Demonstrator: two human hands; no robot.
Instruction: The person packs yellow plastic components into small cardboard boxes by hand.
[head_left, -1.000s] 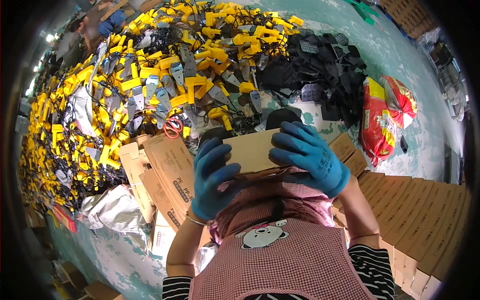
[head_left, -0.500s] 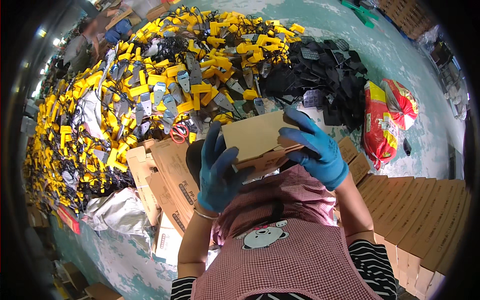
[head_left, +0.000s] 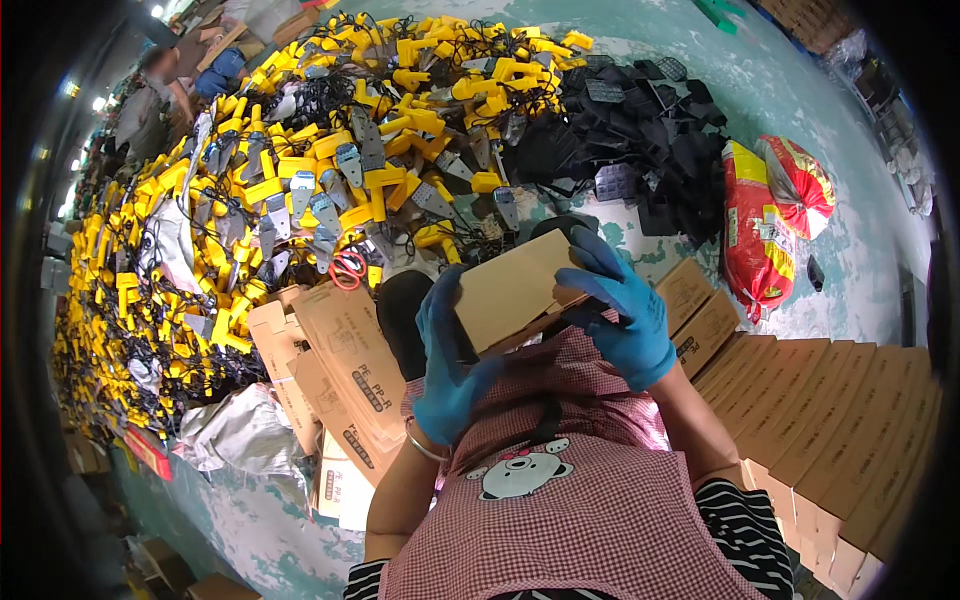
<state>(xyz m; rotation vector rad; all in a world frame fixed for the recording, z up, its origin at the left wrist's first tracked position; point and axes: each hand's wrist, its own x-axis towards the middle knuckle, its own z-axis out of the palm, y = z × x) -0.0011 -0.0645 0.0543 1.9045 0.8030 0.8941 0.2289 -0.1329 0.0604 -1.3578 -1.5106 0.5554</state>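
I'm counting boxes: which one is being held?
The box between the left hand and right hand; the row of boxes at right and cartons at left are unheld.

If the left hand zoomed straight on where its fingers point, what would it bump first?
Probably the yellow tool that shows just ahead of the left hand. Depth is unclear, so the hand might pass above it.
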